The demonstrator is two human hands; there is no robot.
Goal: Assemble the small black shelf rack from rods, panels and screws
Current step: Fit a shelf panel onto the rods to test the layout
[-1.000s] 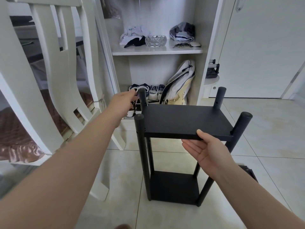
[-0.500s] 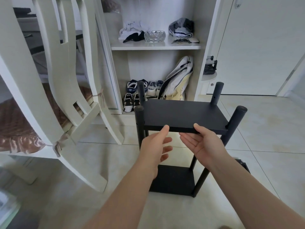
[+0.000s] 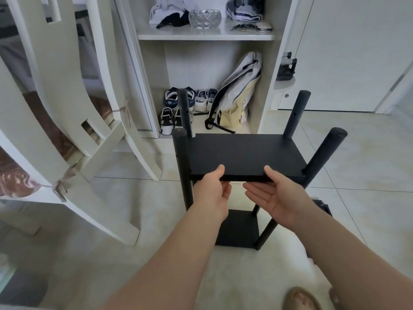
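The black shelf rack (image 3: pixel 248 151) stands on the tiled floor (image 3: pixel 353 220) just in front of an open white cupboard (image 3: pixel 205 37), its four rods (image 3: pixel 181 151) upright, the lower panel (image 3: pixel 241 229) near the floor and the upper panel (image 3: pixel 268 157) lying level between the rods below their tops. The left hand (image 3: pixel 211 195) pinches the near edge of the upper panel, thumb on top and fingers tucked beneath. The right hand (image 3: pixel 279 195), just beside it, lies palm up with straight, spread fingers under the same edge and its thumb against the top.
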